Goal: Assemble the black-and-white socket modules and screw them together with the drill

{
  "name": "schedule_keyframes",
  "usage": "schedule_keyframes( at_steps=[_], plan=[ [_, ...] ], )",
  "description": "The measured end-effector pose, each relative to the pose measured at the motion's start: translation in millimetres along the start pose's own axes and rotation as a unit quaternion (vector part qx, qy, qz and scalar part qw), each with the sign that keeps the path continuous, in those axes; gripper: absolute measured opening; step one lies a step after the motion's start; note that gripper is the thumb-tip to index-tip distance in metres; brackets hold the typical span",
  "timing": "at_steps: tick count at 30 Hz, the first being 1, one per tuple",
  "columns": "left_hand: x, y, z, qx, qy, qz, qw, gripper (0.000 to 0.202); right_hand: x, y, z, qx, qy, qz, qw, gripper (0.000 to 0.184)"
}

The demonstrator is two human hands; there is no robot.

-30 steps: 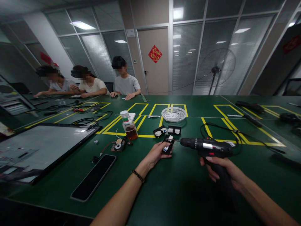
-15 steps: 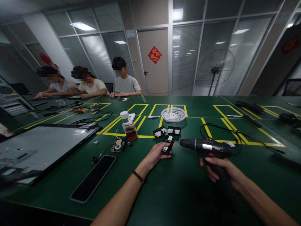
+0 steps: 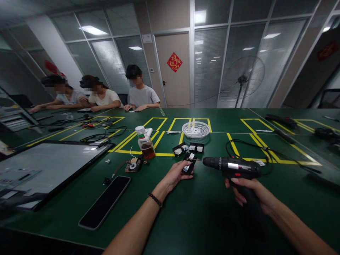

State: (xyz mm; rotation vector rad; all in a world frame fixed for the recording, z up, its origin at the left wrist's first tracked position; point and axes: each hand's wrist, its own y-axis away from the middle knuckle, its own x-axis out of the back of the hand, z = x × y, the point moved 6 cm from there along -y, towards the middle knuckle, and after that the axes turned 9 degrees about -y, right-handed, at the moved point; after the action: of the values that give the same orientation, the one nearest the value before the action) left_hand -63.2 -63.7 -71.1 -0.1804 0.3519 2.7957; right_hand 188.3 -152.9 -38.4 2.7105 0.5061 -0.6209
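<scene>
Movement over the last second is slight. The left hand point(image 3: 174, 174) has stayed put near the middle of the green table point(image 3: 202, 219), its thumb and fingers closed round a small black part point(image 3: 189, 163) that it props up on the surface. To its right, the drill point(image 3: 231, 166) has edged a touch leftward, so the thin bit now meets the top of the part. The right hand point(image 3: 255, 193) is wrapped tightly round the drill's grip; whether a finger presses the trigger cannot be told. Judging by this, bit and part are lined up and held steady against each other.

At the near left lies a big flat screen point(image 3: 50, 166), then a long dark slab point(image 3: 105, 202), and a small wired module point(image 3: 132, 165) just beyond it. A bottle point(image 3: 145, 143) of brown liquid stands further back. Two little black trays point(image 3: 180, 148) sit just beyond the held part, close to the bit's path but apart from it. A white round grille point(image 3: 196, 129) rests further off. A black cable point(image 3: 247, 145) loops behind the drill on the right. Three people sit at the far left, well apart.
</scene>
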Motion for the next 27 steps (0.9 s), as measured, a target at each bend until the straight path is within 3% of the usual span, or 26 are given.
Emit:
schedule_keyframes(
  at_steps=[21,27],
  plan=[
    [2.6,-0.4,0.3,0.001,0.014,0.007,1.0,0.041,8.2,-0.5,6.5,0.002,0.037,-0.003,0.999,0.032],
    [5.8,-1.8,-1.4,-0.006,0.016,0.01,1.0,0.041,0.5,3.4,-0.1,-0.009,0.042,0.0,0.999,0.032]
  ],
)
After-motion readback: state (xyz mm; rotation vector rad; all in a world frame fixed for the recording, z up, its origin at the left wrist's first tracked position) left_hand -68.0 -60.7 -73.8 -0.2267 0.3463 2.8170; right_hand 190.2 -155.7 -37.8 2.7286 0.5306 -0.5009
